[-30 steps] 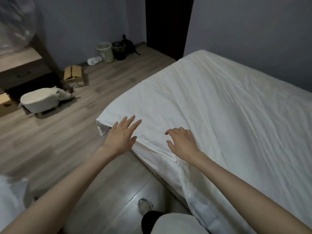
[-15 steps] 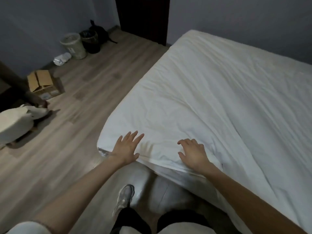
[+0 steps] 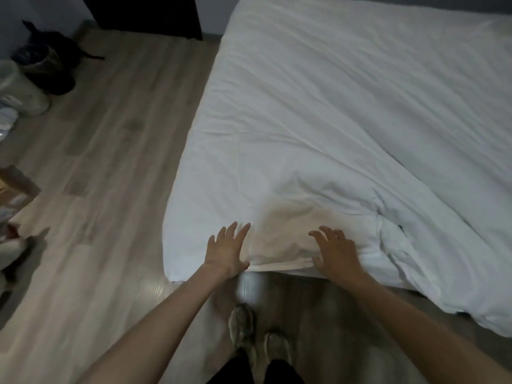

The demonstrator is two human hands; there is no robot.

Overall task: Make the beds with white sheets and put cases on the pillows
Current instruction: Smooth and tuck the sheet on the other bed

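Note:
A bed (image 3: 177, 261) covered by a wrinkled white sheet (image 3: 332, 120) fills the right of the view. Both my hands lie on the sheet at the bed's near edge. My left hand (image 3: 225, 250) rests flat with its fingers straight, close to the near left corner. My right hand (image 3: 336, 252) lies a little to the right, fingers spread and slightly bent on the cloth. A raised fold of sheet (image 3: 279, 242) bunches between them. To the right, loose cloth (image 3: 443, 286) hangs over the bed's edge toward the floor. No pillows are in view.
Wooden floor (image 3: 110, 176) runs along the bed's left side. Bins (image 3: 25, 90) and a dark bag (image 3: 52, 48) stand at the far left by the wall, a cardboard box (image 3: 13, 187) lies nearer. A dark doorway (image 3: 144, 15) is at the top. My shoes (image 3: 257, 336) stand under my arms.
I have stepped to the foot of the bed and now face it squarely. Both hands stayed on the sheet's near edge, and the cloth between them has bunched up.

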